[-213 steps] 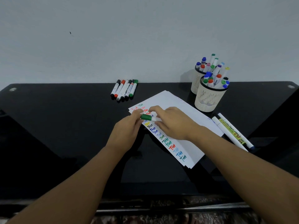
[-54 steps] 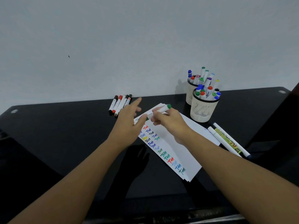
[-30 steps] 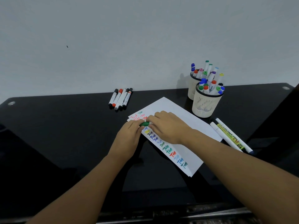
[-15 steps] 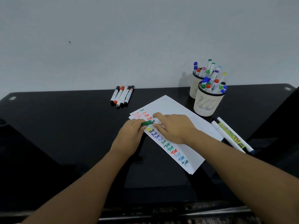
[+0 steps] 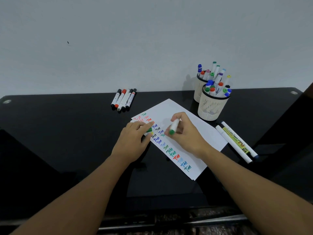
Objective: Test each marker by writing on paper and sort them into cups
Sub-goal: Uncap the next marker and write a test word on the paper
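my right hand point(image 5: 183, 133) grips green marker point(image 5: 173, 127) over paper point(image 5: 199, 133) | my left hand point(image 5: 133, 141) pinches its cap point(image 5: 149, 130)

A plain pale grey wall point(image 5: 152, 39) fills the upper half, with one small dark speck point(image 5: 68, 42) at ten o'clock. Below it runs a glossy black tabletop point(image 5: 59, 133) with round metal fittings point(image 5: 7, 101) at nine and three o'clock. At six o'clock, perhaps patterned flooring point(image 5: 211, 230).

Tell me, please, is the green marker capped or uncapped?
Uncapped: the left hand pinches the cap apart from the marker in the right hand.
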Motion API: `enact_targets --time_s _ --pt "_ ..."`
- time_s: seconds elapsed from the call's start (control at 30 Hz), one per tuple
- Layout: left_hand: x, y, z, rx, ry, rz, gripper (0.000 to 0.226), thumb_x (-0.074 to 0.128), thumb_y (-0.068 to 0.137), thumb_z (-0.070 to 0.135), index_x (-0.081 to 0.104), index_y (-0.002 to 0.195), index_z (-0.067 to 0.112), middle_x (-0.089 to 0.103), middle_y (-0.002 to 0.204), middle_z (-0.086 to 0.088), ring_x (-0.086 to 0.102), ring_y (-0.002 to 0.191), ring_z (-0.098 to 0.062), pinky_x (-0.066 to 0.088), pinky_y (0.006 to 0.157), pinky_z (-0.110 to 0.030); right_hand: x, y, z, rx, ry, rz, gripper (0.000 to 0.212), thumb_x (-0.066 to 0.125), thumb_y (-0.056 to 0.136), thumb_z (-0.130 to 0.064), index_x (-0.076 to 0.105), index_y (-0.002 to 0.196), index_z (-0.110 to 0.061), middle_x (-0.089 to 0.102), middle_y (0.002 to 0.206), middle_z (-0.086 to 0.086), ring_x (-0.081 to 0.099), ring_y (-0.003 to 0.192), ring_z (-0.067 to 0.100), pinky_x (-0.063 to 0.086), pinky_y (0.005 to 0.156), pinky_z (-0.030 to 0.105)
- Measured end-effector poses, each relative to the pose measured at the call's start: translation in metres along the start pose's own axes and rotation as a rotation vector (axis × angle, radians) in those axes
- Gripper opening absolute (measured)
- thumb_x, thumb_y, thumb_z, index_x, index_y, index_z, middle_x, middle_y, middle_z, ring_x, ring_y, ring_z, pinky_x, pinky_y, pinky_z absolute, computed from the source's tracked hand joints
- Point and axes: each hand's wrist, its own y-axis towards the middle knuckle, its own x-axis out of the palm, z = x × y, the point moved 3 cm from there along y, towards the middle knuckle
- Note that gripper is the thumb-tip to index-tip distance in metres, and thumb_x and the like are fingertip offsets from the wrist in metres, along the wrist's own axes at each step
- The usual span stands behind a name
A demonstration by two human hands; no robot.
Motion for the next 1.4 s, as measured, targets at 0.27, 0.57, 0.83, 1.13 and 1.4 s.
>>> enact_targets --time_s 0.27,0.57,0.83,1.13,1.4 --pt "0.004 0.002 -0.003 0.03 0.012 0.017 0.036 0.061 0.1 0.035 0.064 0.136 0.031 0.063 0.118 0.007 0.049 0.109 -0.018 0.049 0.092 -0.042 -0.006 -0.022 0.004 0.017 0.075 0.089 0.024 0.054 0.104 -0.044 0.071 0.112 -0.03 0.07 0.085 -0.015 0.067 0.081 0.004 0.051 0.075 0.017" --pt "0.002 0.002 -0.002 -0.027 -0.001 -0.02 0.054 0.043 0.095 0.06 0.065 0.135 0.032 0.065 0.122 0.01 0.049 0.115 -0.016 0.048 0.096 -0.04 -0.003 -0.023 0.004 0.088 -0.023 0.098 0.021 0.052 0.105 -0.043 0.066 0.106 -0.027 0.07 0.096 -0.01 0.068 0.093 0.003 0.054 0.094 0.031" --pt "0.001 0.001 -0.002 -0.039 -0.004 -0.029 0.043 0.059 0.098 0.047 0.063 0.138 0.031 0.064 0.129 0.009 0.047 0.121 -0.017 0.045 0.101 -0.039 0.0 -0.023 0.008 0.103 -0.086 0.081 0.031 0.052 0.105 -0.047 0.071 0.099 -0.024 0.069 0.101 -0.015 0.068 0.094 0.008 0.055 0.096 0.041" --pt "0.002 0.002 -0.002 -0.05 -0.015 -0.03 0.042 0.06 0.098 0.048 0.063 0.137 0.032 0.064 0.127 0.009 0.047 0.12 -0.017 0.046 0.1 -0.043 -0.001 -0.024 0.005 0.04 -0.145 0.083 0.016 0.052 0.106 -0.041 0.064 0.103 -0.031 0.071 0.092 -0.01 0.068 0.088 0.008 0.057 0.087 0.039" --pt "0.002 0.002 -0.003 -0.055 -0.015 -0.034 0.043 0.06 0.098 0.048 0.063 0.137 0.032 0.064 0.128 0.009 0.047 0.12 -0.017 0.046 0.1 -0.044 -0.001 -0.026 0.003 0.068 -0.162 0.064 0.024 0.049 0.107 -0.043 0.066 0.099 -0.028 0.07 0.096 -0.008 0.068 0.087 0.012 0.055 0.086 0.037"
